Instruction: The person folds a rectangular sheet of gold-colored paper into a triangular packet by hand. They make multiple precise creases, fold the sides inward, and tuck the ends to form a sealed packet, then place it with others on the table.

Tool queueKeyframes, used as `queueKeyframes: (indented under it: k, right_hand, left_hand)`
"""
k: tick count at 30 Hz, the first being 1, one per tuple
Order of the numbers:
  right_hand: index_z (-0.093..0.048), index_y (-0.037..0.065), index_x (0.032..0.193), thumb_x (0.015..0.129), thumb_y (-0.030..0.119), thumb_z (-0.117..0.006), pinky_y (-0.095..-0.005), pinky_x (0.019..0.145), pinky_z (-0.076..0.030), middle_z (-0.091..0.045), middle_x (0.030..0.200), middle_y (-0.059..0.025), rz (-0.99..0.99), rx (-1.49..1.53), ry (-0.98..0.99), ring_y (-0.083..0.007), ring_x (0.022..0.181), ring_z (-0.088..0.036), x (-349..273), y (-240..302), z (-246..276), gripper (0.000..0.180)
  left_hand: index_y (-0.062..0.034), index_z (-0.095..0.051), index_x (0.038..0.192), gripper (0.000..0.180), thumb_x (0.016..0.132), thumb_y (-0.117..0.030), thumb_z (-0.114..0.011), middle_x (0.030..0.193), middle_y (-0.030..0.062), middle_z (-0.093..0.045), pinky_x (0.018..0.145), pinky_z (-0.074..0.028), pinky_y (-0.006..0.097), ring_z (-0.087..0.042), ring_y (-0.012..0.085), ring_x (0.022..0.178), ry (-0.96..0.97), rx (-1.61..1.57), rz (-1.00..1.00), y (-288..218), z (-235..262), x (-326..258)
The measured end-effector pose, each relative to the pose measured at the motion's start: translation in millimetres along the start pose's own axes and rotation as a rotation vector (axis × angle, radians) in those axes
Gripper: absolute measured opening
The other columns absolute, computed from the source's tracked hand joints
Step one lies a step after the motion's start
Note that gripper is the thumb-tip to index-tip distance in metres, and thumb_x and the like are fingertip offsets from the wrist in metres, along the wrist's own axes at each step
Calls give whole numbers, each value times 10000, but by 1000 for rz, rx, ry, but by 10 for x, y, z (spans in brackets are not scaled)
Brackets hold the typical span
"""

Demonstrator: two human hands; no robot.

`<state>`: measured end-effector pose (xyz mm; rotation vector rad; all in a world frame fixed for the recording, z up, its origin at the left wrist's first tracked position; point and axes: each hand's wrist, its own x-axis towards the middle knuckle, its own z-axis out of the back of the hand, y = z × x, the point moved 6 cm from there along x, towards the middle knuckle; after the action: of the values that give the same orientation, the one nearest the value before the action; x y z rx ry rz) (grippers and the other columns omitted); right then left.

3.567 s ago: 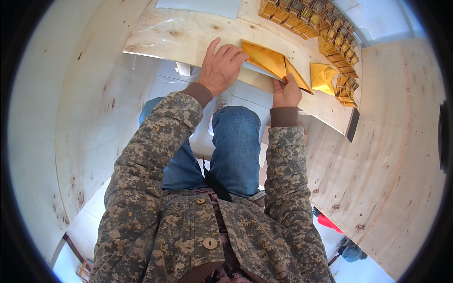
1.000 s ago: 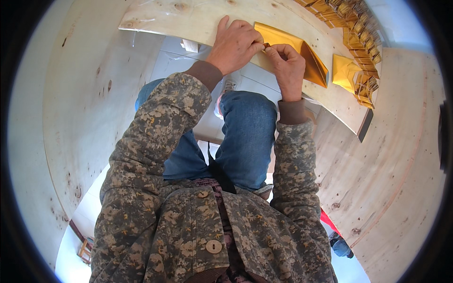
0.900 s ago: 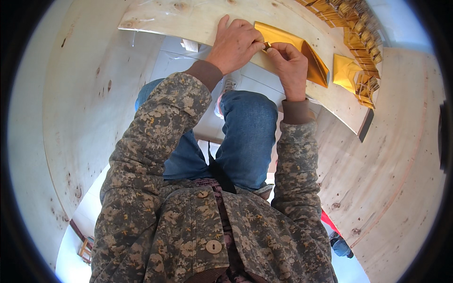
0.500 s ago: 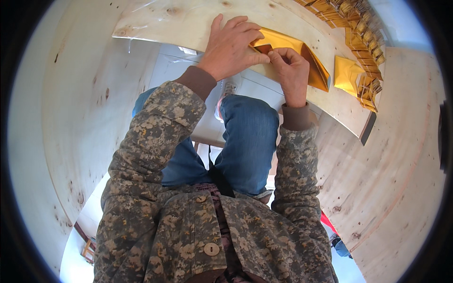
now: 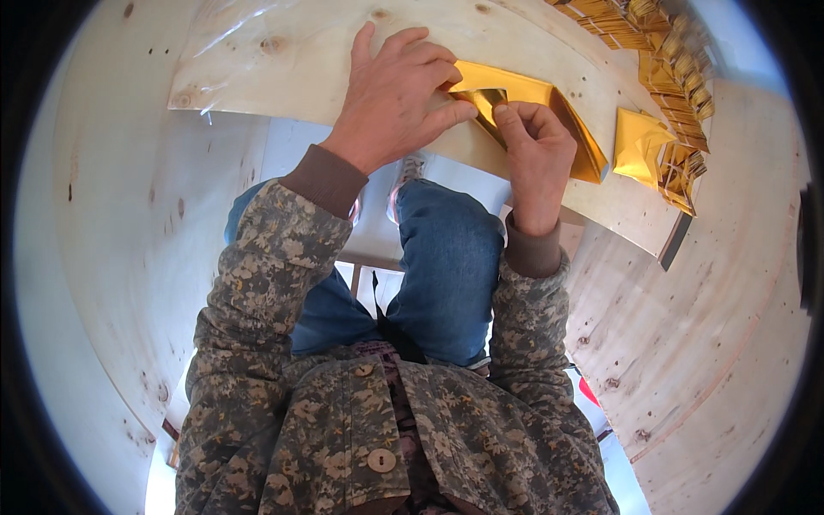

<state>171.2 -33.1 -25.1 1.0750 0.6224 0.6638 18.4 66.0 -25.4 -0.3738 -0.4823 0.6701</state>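
A sheet of gold foil paper [image 5: 571,129], partly folded, lies at the near edge of the wooden table. My left hand [image 5: 395,99] is at its left end, thumb and forefinger closed on the paper while the other fingers stick out. Between the thumb and fingers of my right hand [image 5: 541,163] is the corner of a shiny flap, lifted toward me. How far the fingertips reach under the paper is hidden. To the right lies a separate folded gold paper piece [image 5: 637,142], touched by neither hand.
Many folded gold paper pieces [image 5: 669,77] stand in a packed row along the table's far right. The pale plywood tabletop [image 5: 300,69] carries some clear plastic film at its left. Wooden panels rise on both sides, and my knees [image 5: 446,257] are below the table's near edge.
The flap is pulled further open and shows more of its shiny face. My right hand has come slightly nearer to me; my left hand has shifted a little left. The whole view has shifted slightly.
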Motion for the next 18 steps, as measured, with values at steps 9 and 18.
queueKeyframes:
  k: [9, 18]
  right_hand:
    - [-702, -42, 943, 907, 52, -705, -227, 679, -543, -728, 807, -77, 41, -95, -89, -96, 714, -674, 131, -26, 20, 101]
    - [-709, -20, 892, 859, 63, -715, -282, 658, -556, -736, 751, -97, 53, -223, -181, -148, 661, -707, 212, -47, 74, 90]
  left_hand:
    - [-144, -723, 1083, 328, 894, -411, -709, 1200, 10, -660, 1191, -138, 590, -480, 265, 1340, 22, 59, -64, -1, 23, 77]
    - [-171, -683, 1155, 325, 884, -342, -739, 1142, 14, -667, 1179, -173, 570, -540, 251, 1275, -26, 35, -56, 7, 22, 176]
